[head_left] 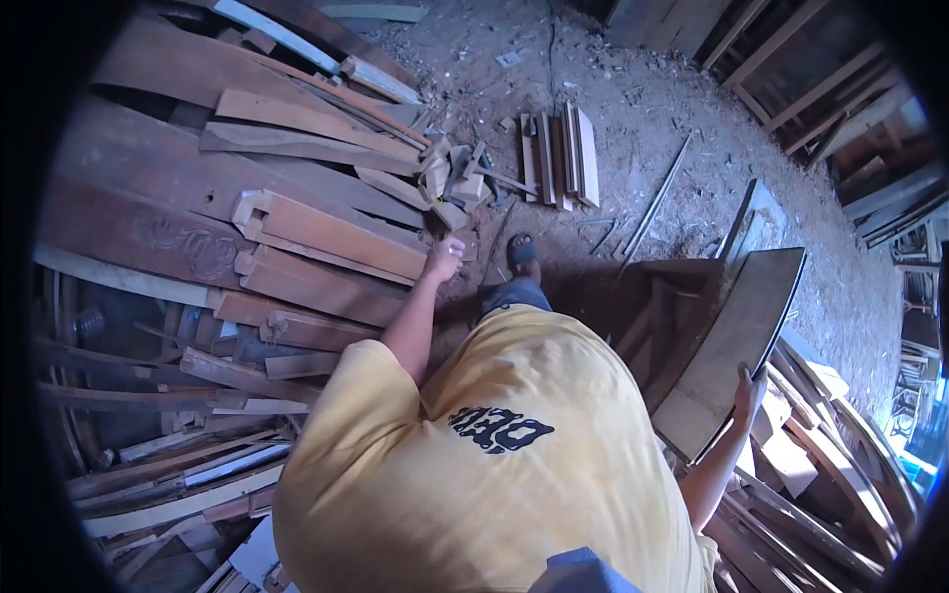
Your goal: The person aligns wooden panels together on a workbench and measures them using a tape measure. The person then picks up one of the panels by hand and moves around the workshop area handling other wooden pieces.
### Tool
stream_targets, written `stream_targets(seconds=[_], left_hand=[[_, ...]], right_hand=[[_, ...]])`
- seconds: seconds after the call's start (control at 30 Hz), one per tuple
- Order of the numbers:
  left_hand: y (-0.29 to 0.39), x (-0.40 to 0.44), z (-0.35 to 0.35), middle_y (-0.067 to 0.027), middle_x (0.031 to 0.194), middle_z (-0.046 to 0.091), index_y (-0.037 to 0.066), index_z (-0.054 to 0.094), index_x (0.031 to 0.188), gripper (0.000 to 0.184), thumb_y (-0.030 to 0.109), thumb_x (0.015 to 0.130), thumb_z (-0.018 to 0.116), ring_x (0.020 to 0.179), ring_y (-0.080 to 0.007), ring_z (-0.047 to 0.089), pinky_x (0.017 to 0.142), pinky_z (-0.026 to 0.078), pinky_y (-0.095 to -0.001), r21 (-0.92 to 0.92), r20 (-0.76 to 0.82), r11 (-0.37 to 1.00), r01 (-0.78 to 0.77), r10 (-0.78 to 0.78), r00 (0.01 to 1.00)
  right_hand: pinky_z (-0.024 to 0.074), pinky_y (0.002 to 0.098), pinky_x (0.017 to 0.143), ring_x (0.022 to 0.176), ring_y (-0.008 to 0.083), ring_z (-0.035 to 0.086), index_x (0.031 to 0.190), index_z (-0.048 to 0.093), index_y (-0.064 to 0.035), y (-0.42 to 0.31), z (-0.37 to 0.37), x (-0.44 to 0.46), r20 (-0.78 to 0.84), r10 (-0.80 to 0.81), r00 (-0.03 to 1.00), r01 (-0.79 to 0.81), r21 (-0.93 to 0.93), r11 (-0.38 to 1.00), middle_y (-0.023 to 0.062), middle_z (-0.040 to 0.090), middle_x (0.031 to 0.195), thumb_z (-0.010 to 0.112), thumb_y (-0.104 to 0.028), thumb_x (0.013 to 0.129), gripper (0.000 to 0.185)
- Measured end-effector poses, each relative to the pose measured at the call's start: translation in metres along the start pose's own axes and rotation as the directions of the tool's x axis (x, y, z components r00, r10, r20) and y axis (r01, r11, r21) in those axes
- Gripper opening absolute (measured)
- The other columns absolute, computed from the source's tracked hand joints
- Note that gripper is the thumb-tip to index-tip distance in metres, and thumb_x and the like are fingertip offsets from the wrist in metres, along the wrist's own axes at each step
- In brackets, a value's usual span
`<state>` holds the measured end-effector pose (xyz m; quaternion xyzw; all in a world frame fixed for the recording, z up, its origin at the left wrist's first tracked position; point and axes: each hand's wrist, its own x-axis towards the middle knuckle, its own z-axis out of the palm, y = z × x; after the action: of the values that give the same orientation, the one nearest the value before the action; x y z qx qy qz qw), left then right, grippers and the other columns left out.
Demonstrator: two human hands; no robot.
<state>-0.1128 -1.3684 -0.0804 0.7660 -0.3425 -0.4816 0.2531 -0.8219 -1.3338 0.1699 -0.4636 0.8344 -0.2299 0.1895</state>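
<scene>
My right hand (748,393) grips the long edge of a curved, pale wooden panel (727,356) with a dark rim, tilted at my right side. My left hand (445,259) hangs low by the ends of the planks, its fingers curled; what they hold, if anything, is hidden. Just beyond it lies a heap of short wooden blocks (450,215). A hammer-like tool (473,163) rests on that heap. Beside my left hand is a reddish plank (341,237) with a notched end piece.
Long boards (148,148) are piled on the left, one with a carved pattern. A bundle of short slats (568,158) lies on the dusty floor (633,109) ahead. Thin strips (657,203) lie to its right. Curved offcuts (820,445) fill the lower right; wooden frames (801,69) stand at the upper right.
</scene>
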Motion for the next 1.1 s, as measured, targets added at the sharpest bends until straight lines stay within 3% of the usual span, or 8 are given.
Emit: stream_targets(seconds=[0.23,0.37,0.43,0.57,0.73,0.77,0.83,1.1], left_hand=[[-0.057,-0.069,-0.047,-0.0116,0.094,0.069,0.006,0.064,0.114,0.024,0.004,0.094,0.052,0.074,-0.0216,0.070,0.063,0.056,-0.0355,0.136,-0.102,0.967,-0.213,0.228,0.968],[-0.190,-0.158,-0.070,-0.0158,0.089,0.072,0.007,0.066,0.117,0.029,0.002,0.090,0.056,0.080,-0.0235,0.071,0.068,0.056,-0.0395,0.141,0.028,0.969,0.202,-0.208,0.978],[-0.222,-0.222,-0.098,-0.0131,0.092,0.074,0.010,0.067,0.124,0.038,0.008,0.087,0.061,0.085,-0.0264,0.071,0.075,0.056,-0.0423,0.699,0.264,0.713,-0.057,-0.183,0.947],[-0.275,-0.279,-0.116,-0.0176,0.093,0.071,0.005,0.070,0.108,0.026,0.013,0.084,0.065,0.089,-0.0312,0.069,0.079,0.054,-0.0432,0.680,0.051,0.719,0.144,-0.242,0.969],[-0.318,-0.304,-0.126,-0.0211,0.093,0.069,0.004,0.063,0.109,0.031,0.016,0.082,0.070,0.088,-0.0301,0.070,0.078,0.054,-0.0448,0.639,-0.299,0.735,0.226,-0.033,0.954],[-0.327,-0.289,-0.125,-0.0208,0.099,0.070,0.005,0.060,0.110,0.033,0.020,0.084,0.072,0.091,-0.0339,0.070,0.079,0.055,-0.0460,0.129,-0.305,0.941,0.314,-0.264,0.915],[-0.279,-0.304,-0.123,-0.0187,0.101,0.070,0.007,0.059,0.105,0.030,0.021,0.083,0.075,0.093,-0.0384,0.068,0.081,0.055,-0.0456,0.066,-0.493,0.957,0.283,-0.215,0.843],[-0.335,-0.341,-0.126,-0.0167,0.096,0.072,0.008,0.068,0.095,0.028,0.022,0.076,0.082,0.094,-0.0346,0.069,0.084,0.054,-0.0423,0.093,-0.559,0.924,0.370,-0.259,0.788]], right_hand=[[0.0426,0.0385,0.101,0.111,0.0283,0.060,0.132,0.059,0.0032,0.106,-0.010,-0.103,0.157,0.148,0.976,-0.192,0.317,0.929,0.0134,0.067,0.120,0.073,-0.024,0.086,0.055],[0.0395,0.0393,0.104,0.118,0.0292,0.057,0.134,0.058,0.0037,0.199,0.028,-0.134,0.109,0.362,0.926,-0.374,0.408,0.833,0.0151,0.066,0.123,0.075,-0.030,0.086,0.060],[0.0379,0.0407,0.105,0.121,0.0306,0.055,0.132,0.058,0.0052,0.188,0.041,-0.143,0.107,0.348,0.931,-0.364,0.233,0.902,0.0157,0.064,0.129,0.071,-0.036,0.090,0.060],[0.0232,0.0502,0.119,0.145,0.0389,0.033,0.151,0.034,0.0065,0.204,0.090,-0.129,0.531,0.244,0.812,-0.337,0.085,0.938,0.0299,0.039,0.152,0.066,-0.068,0.084,0.105],[0.0090,0.0580,0.121,0.152,0.0434,0.011,0.157,0.019,0.0031,0.177,0.142,-0.186,0.126,0.201,0.971,-0.108,-0.520,0.848,0.0308,0.023,0.160,0.055,-0.082,0.080,0.120],[0.0090,0.0580,0.121,0.152,0.0434,0.011,0.157,0.019,0.0031,0.180,0.145,-0.193,0.145,0.187,0.972,-0.082,-0.537,0.840,0.0308,0.023,0.160,0.055,-0.082,0.080,0.120],[-0.0028,0.0618,0.119,0.152,0.0442,-0.004,0.159,0.009,0.0002,0.199,0.157,-0.200,0.120,0.271,0.955,-0.206,-0.385,0.899,0.0274,0.011,0.164,0.047,-0.089,0.078,0.126],[0.0048,0.0668,0.118,0.152,0.0449,0.009,0.157,0.029,-0.0139,0.148,0.165,-0.217,0.165,0.342,0.925,-0.201,-0.552,0.809,0.0189,0.023,0.164,0.056,-0.073,0.086,0.097]])
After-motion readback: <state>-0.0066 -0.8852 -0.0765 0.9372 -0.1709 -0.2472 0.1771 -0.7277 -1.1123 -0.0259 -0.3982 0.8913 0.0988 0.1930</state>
